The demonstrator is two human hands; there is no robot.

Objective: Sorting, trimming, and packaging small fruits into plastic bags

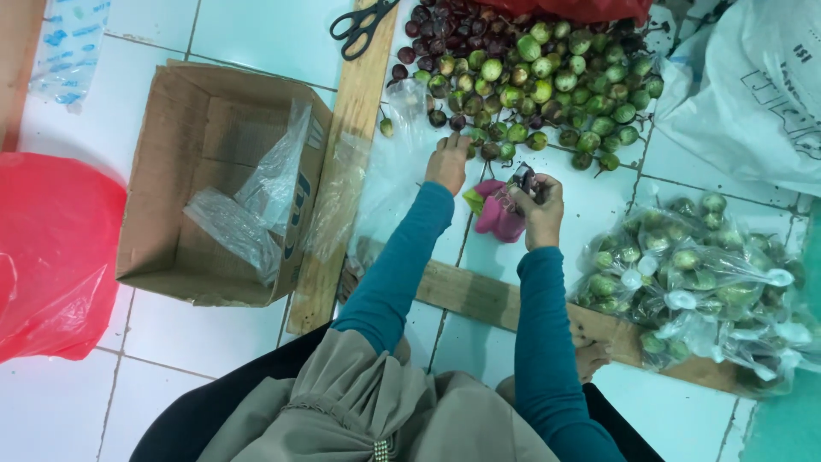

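The floor of white tiles carries everything here, and the person sits on it at the near edge, arms in teal sleeves reaching far. Largest is one red bag at the left, bunched and lying flat. Next, one white sack at far right. One open box of brown card lies left of centre, with loose clear bags spilling from it; I count two or three, but the film is too crumpled to be sure. Two planks form an L: one runs far to near beside the box, the other crosses near the person's knees.

The fruit lies in one heap at the far centre, small round pieces, green ones to the right and dark purple ones to the far left, far too many to count. At right a cluster of filled bags holds more green fruit, each knotted; roughly six or seven show.

The step in hand looks like picking fruit from the heap for bagging. The left hand lies palm down at the near edge of the heap, fingers curled on a piece or two there. The right hand is closed round a small dark tool, possibly a sealer or cutter, just beside a pink cloth. The next move would call for drawing fruit near and opening a clear bag. One pair of scissors rests on the far plank end.
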